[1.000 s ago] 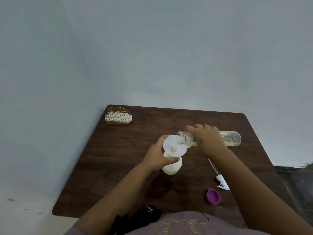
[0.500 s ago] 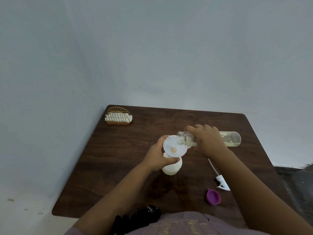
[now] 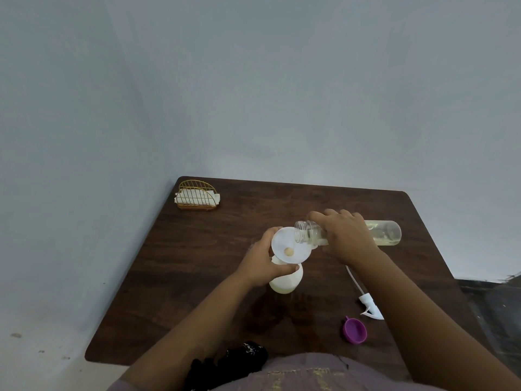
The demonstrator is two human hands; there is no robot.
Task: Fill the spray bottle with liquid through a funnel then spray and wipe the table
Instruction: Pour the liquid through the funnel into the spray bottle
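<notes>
The pour is under way, and doing it well looks like a matter of patience: keep the clear bottle tipped only a little past level so the pale yellow liquid comes in a thin stream, and watch the small pool at the throat of the funnel — if it rises, ease the tilt back until it drains. The right hand is wrapped over the middle of the clear bottle, fingers curled round it from above. That bottle lies almost horizontal, its long axis running left to right, the open threaded mouth pointing left and slightly down over the right rim of the funnel, its base out toward the right edge of the worktop. The left hand curls round the neck where the funnel sits in the white spray bottle, thumb to the near side, steadying both; that grip should stay firm, since the funnel looks top-heavy. The spray bottle stands upright near the middle of the worktop. Well apart to the near right lie the white trigger head with its dip tube pointing away, and a purple cap; a wire napkin holder sits at the far left corner.
</notes>
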